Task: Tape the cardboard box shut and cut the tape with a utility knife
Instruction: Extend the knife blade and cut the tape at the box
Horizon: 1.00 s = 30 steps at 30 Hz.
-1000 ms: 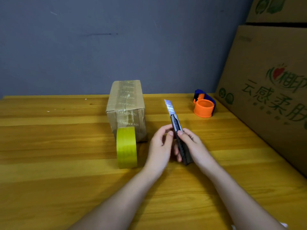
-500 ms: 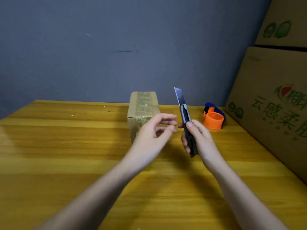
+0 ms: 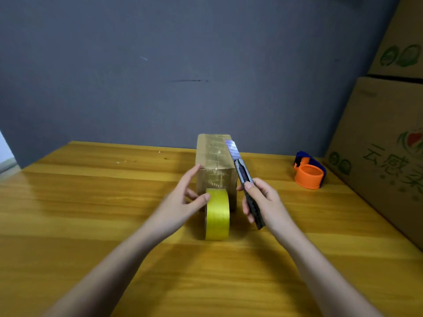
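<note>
At frame centre the taped brown cardboard box (image 3: 215, 165) stands behind the upright yellow tape roll (image 3: 217, 213); left hand (image 3: 180, 202), fingers spread, reaches for it, apparently to steady it, while right hand (image 3: 263, 202) grips the black utility knife (image 3: 246, 181), blade extended away.

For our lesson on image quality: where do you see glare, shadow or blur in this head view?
Head view: soft glare streaks the wooden table at left; the arms cast dim shadows beneath them; the left hand is slightly motion-blurred; the utility knife blade stays fairly crisp.
</note>
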Each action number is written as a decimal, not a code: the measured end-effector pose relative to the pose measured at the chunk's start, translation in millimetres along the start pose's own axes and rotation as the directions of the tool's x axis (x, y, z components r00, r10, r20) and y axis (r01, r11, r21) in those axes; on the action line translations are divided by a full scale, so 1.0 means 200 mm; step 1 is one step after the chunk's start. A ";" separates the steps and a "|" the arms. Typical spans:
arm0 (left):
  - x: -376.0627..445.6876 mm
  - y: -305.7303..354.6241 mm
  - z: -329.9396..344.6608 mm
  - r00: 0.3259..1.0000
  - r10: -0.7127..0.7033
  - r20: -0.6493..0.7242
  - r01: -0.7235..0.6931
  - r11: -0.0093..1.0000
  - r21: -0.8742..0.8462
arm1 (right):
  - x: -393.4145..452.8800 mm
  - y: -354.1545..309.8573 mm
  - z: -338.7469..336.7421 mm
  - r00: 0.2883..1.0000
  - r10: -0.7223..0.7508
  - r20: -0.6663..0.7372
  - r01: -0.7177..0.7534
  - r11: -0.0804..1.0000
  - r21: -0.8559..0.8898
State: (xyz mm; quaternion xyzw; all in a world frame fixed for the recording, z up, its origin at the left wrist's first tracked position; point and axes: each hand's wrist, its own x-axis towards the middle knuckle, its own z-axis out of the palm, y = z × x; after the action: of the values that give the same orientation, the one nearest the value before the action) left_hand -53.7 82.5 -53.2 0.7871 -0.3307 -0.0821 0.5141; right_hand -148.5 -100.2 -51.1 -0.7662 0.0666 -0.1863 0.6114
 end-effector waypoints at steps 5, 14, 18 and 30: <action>0.03 0.03 0.01 0.989 -0.025 0.145 0.052 0.981 -0.187 | -0.01 0.02 0.00 1.000 0.025 0.007 -0.025 0.999 -0.020; 0.04 0.01 0.05 0.991 -0.047 0.125 0.083 0.951 -0.299 | -0.03 0.02 -0.04 0.998 0.025 0.058 -0.014 0.981 -0.195; 0.04 0.01 0.06 0.990 -0.062 0.126 0.098 0.947 -0.306 | -0.07 0.00 -0.11 0.998 -0.030 0.053 0.056 0.789 -0.612; 0.04 0.01 0.07 0.993 -0.056 0.101 0.083 0.955 -0.286 | -0.03 -0.20 -0.25 0.898 -0.187 0.399 0.384 -0.110 -0.917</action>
State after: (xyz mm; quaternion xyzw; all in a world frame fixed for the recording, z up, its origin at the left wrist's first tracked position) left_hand -55.4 65.7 -55.6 0.7098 -0.3103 -0.1838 0.6050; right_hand -177.9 -133.4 -4.0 -0.9716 -0.0302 -0.1547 -0.1764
